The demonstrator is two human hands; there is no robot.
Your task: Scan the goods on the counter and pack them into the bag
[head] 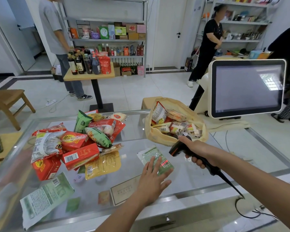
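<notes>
My left hand pressed flat, fingers straight, on green packet on counter. Right hand gripped scanner just beside packet, bag near behind.

Bright, even light fills the room, shadows soft. A window reflection glints on the monitor, and pale glare streaks the glass counter. Wide-angle bending curves the edges; the lower left corner smears, and the green packet there goes soft.
</notes>
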